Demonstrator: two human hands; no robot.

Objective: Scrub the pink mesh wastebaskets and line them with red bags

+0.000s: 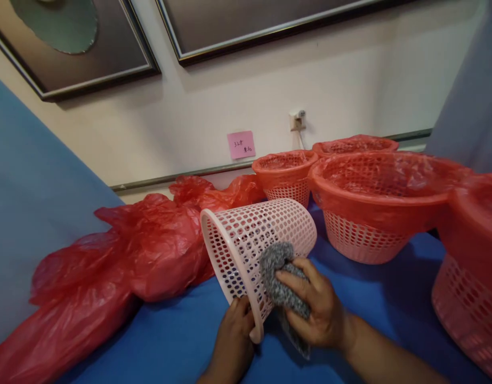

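Observation:
A pale pink perforated wastebasket (294,221) lies tilted on its side above the blue table cover, its open mouth facing left and toward me. My left hand (234,336) grips the lower part of its rim, with the thumb partly hidden. Bunched in my right hand (320,304) is a grey speckled cloth (283,274), pressed against the outer wall of the basket. A loose end of the cloth hangs below my fingers.
Red plastic bags (161,250) lie heaped at the left. Several baskets lined with red bags, one a wide basket (365,234), stand at the right. Behind are a pink note (241,144), a wall socket (297,121) and framed pictures (110,85).

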